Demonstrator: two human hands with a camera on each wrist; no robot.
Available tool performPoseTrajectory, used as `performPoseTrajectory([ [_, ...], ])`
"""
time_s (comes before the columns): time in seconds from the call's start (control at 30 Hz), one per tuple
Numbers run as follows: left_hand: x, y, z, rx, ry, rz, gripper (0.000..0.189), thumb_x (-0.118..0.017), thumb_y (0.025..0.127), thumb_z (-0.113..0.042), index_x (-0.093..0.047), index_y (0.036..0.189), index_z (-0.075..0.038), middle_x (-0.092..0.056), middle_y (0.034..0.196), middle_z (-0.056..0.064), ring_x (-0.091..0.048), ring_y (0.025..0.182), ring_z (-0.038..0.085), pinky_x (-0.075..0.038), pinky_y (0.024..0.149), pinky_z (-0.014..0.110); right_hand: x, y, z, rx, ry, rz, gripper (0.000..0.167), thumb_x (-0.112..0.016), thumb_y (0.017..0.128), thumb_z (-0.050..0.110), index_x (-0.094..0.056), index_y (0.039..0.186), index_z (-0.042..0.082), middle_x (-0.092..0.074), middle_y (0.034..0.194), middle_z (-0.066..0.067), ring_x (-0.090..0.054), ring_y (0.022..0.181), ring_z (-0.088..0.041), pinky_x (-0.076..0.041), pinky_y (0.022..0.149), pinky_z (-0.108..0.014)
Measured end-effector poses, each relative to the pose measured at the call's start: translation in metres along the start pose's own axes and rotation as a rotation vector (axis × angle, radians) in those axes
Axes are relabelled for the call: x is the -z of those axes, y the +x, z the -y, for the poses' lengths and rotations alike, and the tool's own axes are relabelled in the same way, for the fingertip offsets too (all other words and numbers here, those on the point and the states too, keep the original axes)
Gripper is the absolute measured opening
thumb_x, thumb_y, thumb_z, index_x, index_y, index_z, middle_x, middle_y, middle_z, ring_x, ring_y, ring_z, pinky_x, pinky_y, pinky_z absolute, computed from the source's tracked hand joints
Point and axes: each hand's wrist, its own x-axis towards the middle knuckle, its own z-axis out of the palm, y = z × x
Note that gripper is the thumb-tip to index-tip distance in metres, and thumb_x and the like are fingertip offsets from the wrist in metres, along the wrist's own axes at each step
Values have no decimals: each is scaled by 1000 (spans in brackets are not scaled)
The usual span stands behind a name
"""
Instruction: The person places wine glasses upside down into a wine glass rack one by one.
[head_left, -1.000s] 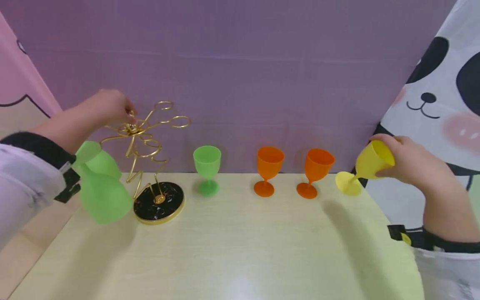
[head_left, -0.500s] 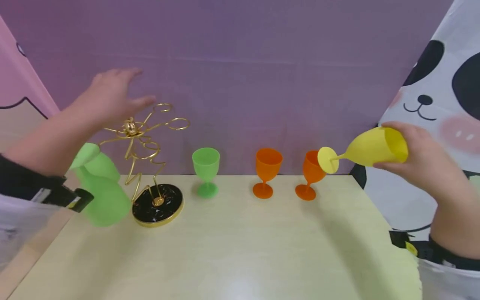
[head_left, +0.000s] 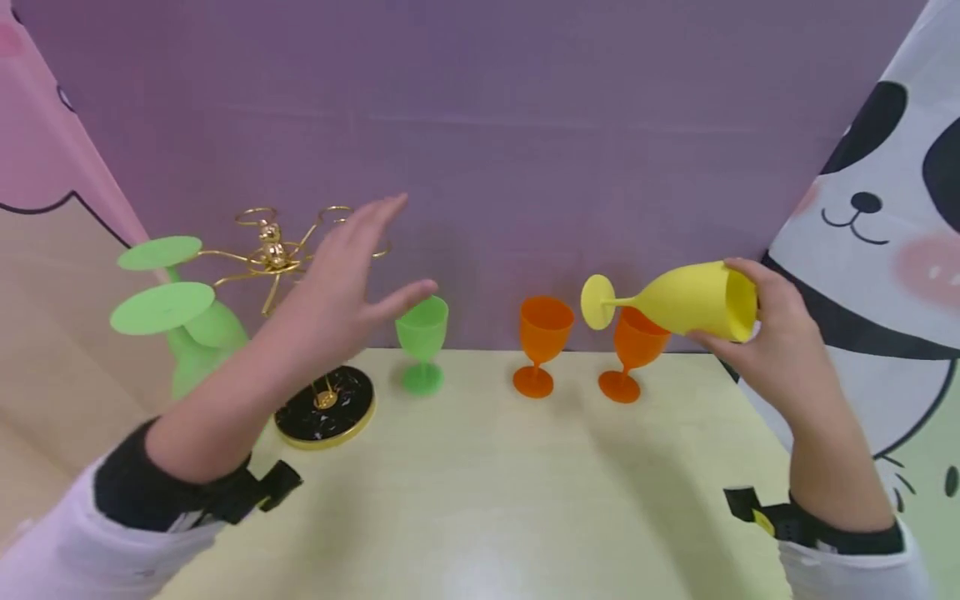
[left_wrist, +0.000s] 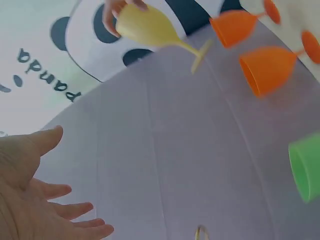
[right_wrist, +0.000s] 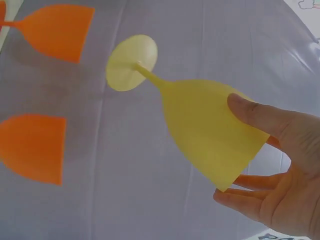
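Observation:
My right hand [head_left: 780, 325] grips a yellow goblet [head_left: 686, 298] by the bowl near its rim. The goblet lies sideways in the air, foot pointing left, overlapping an orange goblet [head_left: 630, 354] in the head view. In the right wrist view the thumb [right_wrist: 255, 112] presses one side of the bowl and the fingers the other. My left hand [head_left: 345, 292] is raised with straight, spread fingers and holds nothing. Behind its forearm stands a gold wire glass rack [head_left: 276, 254] on a round black base [head_left: 341, 412]. Two green goblets [head_left: 167, 308] hang upside down on the rack's left side.
A green goblet [head_left: 422, 333] stands upright right of the rack, partly behind my left thumb. Another orange goblet [head_left: 546, 329] stands upright in the same row along the back edge of the pale table [head_left: 480, 483]. A purple cloth [head_left: 487, 167] hangs behind.
My left hand lets go of the rack's gold top and moves right, fingers spread. My right hand carries the yellow goblet left, turning it from tilted to sideways.

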Motion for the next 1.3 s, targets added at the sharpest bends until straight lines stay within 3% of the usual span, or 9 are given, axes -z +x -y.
performPoseTrajectory([
  [0.13,-30,-13,-4,-54,-128,0,79,-67,91,-34,-23,154,-14,-21,160,6,-18,148,26,-19,120,51,-15,-12,4,21,84,-57,90,-82,77,10,-29,149,12,-36,146,-23,-39,124,-46,-43,97,-62],
  [0.2,-44,-21,-5,-56,-197,-3,79,-69,90,-32,-24,154,-16,-21,161,3,-19,148,24,-21,119,52,-25,-18,6,47,138,-89,91,-83,74,8,-31,148,12,-39,143,-20,-43,124,-44,-47,104,-40],
  [0.27,-58,-29,-4,-50,-270,-19,80,-69,89,-32,-24,154,-19,-20,161,0,-19,148,23,-22,118,54,-35,-24,8,68,190,-104,92,-84,72,5,-32,147,14,-42,141,-17,-47,122,-42,-44,101,-17],
  [0.37,-82,-41,4,-46,-389,-79,79,-70,89,-29,-25,154,-20,-20,161,-1,-20,148,24,-23,117,55,-51,-32,10,79,268,-91,93,-84,72,4,-31,147,17,-43,141,-14,-49,121,-41,-37,91,0],
  [0.57,-126,-56,22,-28,-591,-229,79,-69,89,-22,-25,154,-14,-22,160,6,-24,146,26,-31,116,47,-77,-45,15,-3,417,-47,92,-81,76,5,-26,148,19,-41,144,-9,-49,121,-26,-44,92,-7],
  [0.77,-153,-66,29,49,-717,-240,77,-67,90,-11,-23,153,-11,-23,159,11,-26,145,32,-29,115,49,-98,-59,18,-113,582,-12,87,-79,78,2,-26,146,15,-43,141,-10,-51,109,-2,-45,87,-6],
  [1.0,-167,-69,30,184,-787,-226,73,-65,91,-9,-25,153,-12,-24,158,13,-27,144,34,-29,116,47,-110,-70,29,-246,752,79,85,-77,81,7,-23,146,21,-40,142,-10,-53,110,-11,-53,82,-15],
  [1.17,-174,-67,29,193,-803,-186,76,-66,92,-19,-22,153,-11,-21,159,14,-25,144,36,-27,116,50,-117,-78,36,-290,853,70,85,-76,80,0,-24,146,18,-43,136,-6,-53,110,-14,-55,82,-18],
  [1.3,-179,-66,31,204,-804,-192,78,-65,93,-19,-18,154,-9,-19,159,15,-25,144,38,-27,116,52,-120,-80,42,-320,934,57,87,-75,79,-4,-24,146,18,-42,134,-2,-53,112,-17,-56,83,-20],
])
